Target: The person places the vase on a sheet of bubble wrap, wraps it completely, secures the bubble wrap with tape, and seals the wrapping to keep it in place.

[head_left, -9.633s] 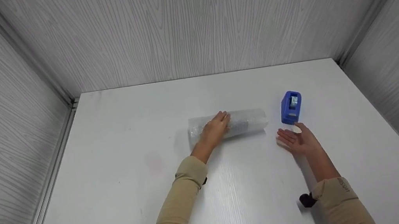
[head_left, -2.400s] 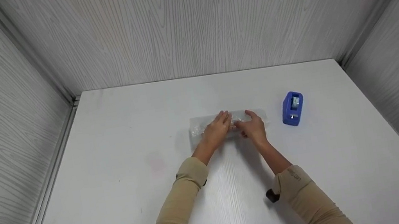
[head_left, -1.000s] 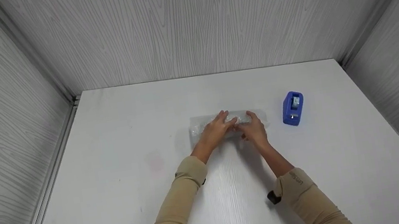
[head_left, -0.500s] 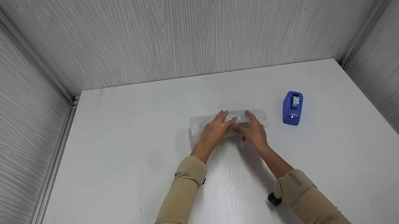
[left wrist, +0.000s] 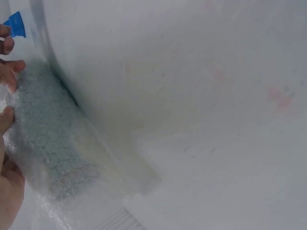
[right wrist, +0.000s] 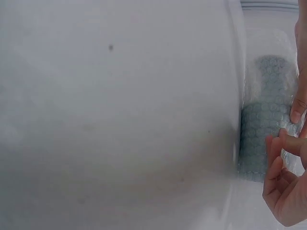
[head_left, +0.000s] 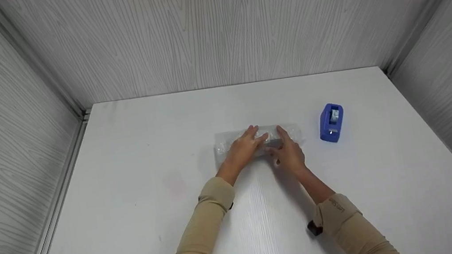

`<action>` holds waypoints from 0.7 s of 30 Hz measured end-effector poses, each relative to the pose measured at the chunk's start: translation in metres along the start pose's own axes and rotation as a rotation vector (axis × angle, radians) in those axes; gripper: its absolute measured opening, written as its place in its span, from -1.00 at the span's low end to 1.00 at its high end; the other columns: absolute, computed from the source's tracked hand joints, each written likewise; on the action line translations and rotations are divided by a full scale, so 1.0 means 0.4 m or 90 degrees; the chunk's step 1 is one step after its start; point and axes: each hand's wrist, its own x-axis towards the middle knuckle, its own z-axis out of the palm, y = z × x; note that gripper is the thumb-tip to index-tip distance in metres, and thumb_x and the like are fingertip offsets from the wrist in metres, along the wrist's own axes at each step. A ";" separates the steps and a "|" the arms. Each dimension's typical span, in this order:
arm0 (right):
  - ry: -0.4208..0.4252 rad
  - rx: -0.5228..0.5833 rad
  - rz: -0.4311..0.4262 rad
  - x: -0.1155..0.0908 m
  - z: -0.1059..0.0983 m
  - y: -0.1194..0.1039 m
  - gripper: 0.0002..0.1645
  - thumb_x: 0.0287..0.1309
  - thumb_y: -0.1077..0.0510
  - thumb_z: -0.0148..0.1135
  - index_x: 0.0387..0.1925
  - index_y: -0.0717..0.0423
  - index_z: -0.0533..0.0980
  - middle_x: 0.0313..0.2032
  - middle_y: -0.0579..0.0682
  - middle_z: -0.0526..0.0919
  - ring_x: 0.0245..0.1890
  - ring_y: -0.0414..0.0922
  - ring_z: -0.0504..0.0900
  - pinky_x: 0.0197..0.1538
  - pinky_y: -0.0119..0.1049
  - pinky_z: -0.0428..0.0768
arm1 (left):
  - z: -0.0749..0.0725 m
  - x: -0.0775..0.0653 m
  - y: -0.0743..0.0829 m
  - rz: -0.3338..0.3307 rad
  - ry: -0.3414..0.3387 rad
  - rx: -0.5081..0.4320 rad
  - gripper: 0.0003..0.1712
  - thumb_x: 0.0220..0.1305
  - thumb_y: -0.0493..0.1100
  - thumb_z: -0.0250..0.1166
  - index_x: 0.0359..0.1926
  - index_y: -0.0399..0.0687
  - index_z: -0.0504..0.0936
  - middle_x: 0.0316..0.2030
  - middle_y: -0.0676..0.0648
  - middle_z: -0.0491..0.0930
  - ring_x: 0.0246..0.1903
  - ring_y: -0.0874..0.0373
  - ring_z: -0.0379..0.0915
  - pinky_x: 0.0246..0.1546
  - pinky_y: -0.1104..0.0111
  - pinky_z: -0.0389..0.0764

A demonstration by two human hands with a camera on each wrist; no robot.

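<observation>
A bundle of clear bubble wrap [head_left: 293, 131] lies crosswise at mid-table. Through its bubbles shows a greenish, bottle-shaped thing [right wrist: 271, 79] with one narrower end. My left hand [head_left: 243, 149] holds the bundle down, its fingers laid over the top and its thumb spread to the right. Just right of it, my right hand [head_left: 290, 155] is bent over the wrap, index finger and thumb together on its surface. The right wrist view shows these fingertips close beside my left thumb [right wrist: 296, 115]; the other fingers are curled. I cannot tell whether a strip of tape lies under the right fingertips.
To the right of the bundle stands a blue tape dispenser [head_left: 332, 123] with a roll of clear tape in it. The white table [head_left: 145, 157] is enclosed by a grey wood-grain back panel [head_left: 211, 26] and side panels.
My right hand has come from beside the dispenser, a small pale piece at its fingers, onto the bundle. Lately my left thumb has spread rightward and the right hand has shifted slightly.
</observation>
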 end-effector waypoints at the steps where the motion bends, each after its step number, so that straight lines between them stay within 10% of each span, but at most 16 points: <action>1: 0.000 -0.004 -0.002 0.001 -0.002 0.001 -0.09 0.07 0.05 0.30 0.39 0.04 0.06 -0.57 0.02 0.61 -0.72 -0.14 0.53 -0.61 -0.32 0.39 | 0.002 0.000 0.000 0.002 0.006 0.003 -0.65 0.26 -0.18 0.14 0.07 -0.03 0.58 0.09 -0.30 0.41 0.14 -0.15 0.28 -0.16 0.19 0.55; 10: -0.084 0.047 0.027 0.011 -0.028 0.017 -0.16 0.16 0.06 0.22 0.39 -0.05 0.05 -0.49 0.08 0.62 -0.65 -0.02 0.58 -0.62 -0.35 0.47 | 0.006 -0.003 -0.002 0.003 -0.006 0.021 -0.63 0.23 -0.17 0.23 0.08 -0.02 0.57 0.09 -0.28 0.41 0.13 -0.12 0.29 -0.19 0.23 0.56; 21: -0.031 0.001 -0.009 0.005 -0.028 0.017 -0.24 0.14 0.08 0.25 0.34 0.00 0.17 -0.53 0.01 0.64 -0.70 -0.11 0.56 -0.64 -0.37 0.41 | 0.006 0.009 0.017 -0.065 -0.041 0.045 -0.53 0.13 0.07 0.27 0.08 0.11 0.58 0.12 -0.18 0.42 0.16 -0.03 0.27 -0.16 0.23 0.55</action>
